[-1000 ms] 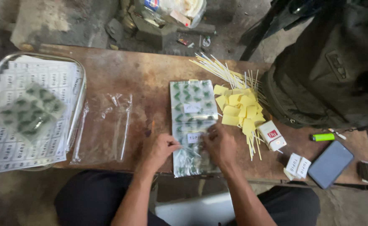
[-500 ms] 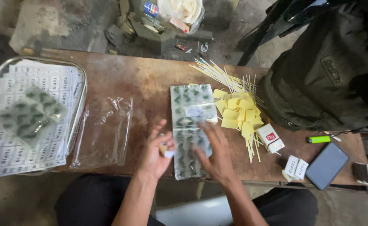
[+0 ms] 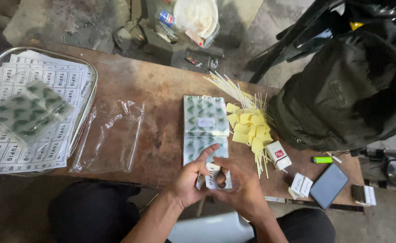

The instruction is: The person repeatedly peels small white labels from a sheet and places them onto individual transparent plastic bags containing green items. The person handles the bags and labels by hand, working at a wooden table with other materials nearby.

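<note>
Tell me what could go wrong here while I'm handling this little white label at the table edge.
The white label, pinched between left hand and right hand, sits past the table edge, so a slip may drop it. A sweeping wrist could scatter the yellow tags or nudge the small boxes near the front edge.

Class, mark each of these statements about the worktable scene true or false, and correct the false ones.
1. Both hands, left hand and right hand, hold a small white label. True.
2. The green lighter lies on the metal tray. False: it lies on the wooden table, near the dark phone.
3. Yellow paper slips lie beside the green-patterned packets. True.
4. The clear plastic bags lie right of the backpack. False: they lie well to its left, beside the tray.
</note>
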